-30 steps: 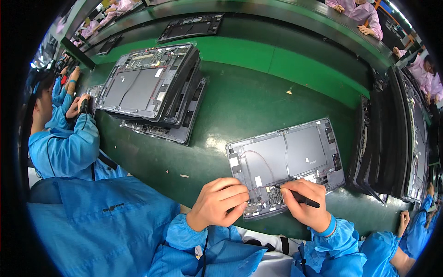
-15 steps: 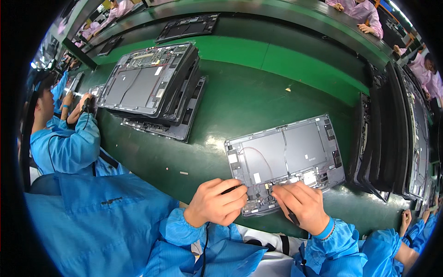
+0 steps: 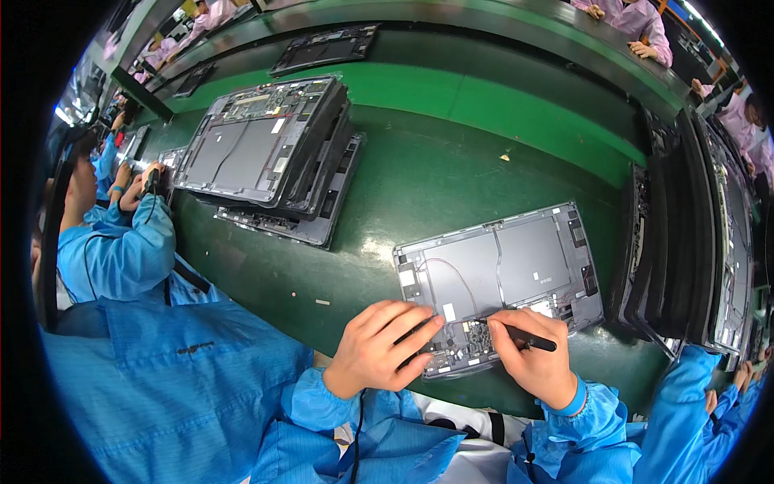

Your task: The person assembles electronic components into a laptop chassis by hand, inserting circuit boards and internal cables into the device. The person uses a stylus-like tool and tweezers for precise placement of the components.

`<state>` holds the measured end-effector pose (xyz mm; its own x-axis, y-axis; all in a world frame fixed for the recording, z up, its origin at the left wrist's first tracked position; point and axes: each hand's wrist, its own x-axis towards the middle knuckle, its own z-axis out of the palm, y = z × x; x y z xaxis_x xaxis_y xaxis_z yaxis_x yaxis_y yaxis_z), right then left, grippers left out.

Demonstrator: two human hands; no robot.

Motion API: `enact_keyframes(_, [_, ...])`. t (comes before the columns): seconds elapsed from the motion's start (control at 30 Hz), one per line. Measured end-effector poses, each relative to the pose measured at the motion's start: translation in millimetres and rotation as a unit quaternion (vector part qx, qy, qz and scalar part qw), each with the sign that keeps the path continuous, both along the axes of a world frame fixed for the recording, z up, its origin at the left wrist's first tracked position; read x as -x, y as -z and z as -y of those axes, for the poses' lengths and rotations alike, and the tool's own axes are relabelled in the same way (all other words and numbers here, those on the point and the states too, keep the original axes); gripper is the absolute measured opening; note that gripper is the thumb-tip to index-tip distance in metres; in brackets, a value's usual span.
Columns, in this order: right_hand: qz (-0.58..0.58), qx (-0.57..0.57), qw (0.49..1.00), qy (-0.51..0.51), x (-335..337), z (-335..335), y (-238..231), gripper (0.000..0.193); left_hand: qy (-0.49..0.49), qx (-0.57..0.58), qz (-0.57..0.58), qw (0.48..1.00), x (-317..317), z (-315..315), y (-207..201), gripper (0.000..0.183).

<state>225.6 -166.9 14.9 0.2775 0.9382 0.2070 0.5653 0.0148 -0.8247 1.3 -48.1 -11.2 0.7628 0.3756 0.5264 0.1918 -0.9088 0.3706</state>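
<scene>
In front of me on the green bench lies a dark grey laptop base (image 3: 524, 266), its inner side up, with thin cables across it and a circuit board (image 3: 472, 340) along the near edge. My left hand (image 3: 383, 347) rests over the near left corner, fingers bent and spread apart; a dark gap shows between them. A slim black pen-shaped tool (image 3: 534, 338) is pinched in my right hand (image 3: 536, 363), which is closed. The tool's back end points right, and its tip is hidden by my fingers near the board.
A stack of similar laptop bases (image 3: 234, 153) stands at the left. More bases (image 3: 685, 234) are packed upright at the right. Another base (image 3: 326, 48) lies at the back. A co-worker in a blue sleeve (image 3: 121, 258) sits close on my left; small scraps (image 3: 322, 302) lie on the bench.
My right hand has turned, so the black tool now points out to the right instead of down below the palm. My left fingers have spread and reached slightly further over the board.
</scene>
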Motion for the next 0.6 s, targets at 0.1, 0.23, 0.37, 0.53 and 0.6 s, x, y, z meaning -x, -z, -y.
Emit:
enact_keyframes(0.1, [0.015, -0.016, 1.000, 0.001, 1, -1, -1, 0.008, 0.020, -0.004, -0.042, 0.999, 6, -3, 2, 0.044])
enact_keyframes(0.23, [-0.002, -0.013, 1.000, 0.005, 0, -2, 0, 0.008, 0.036, 0.018, -0.036, 0.999, 7, -7, -1, 0.041])
enact_keyframes(0.37, [-0.010, -0.012, 1.000, 0.008, 1, -1, 4, 0.010, 0.022, 0.080, 0.007, 0.997, 13, -5, 7, 0.036])
enact_keyframes(0.53, [0.004, -0.025, 1.000, 0.007, 0, 0, 6, 0.011, 0.022, 0.049, -0.008, 0.999, 8, -5, 3, 0.031])
enact_keyframes(0.6, [-0.001, -0.022, 1.000, 0.006, 1, 0, 5, 0.011, 0.022, 0.043, -0.010, 0.999, 8, -5, 3, 0.030])
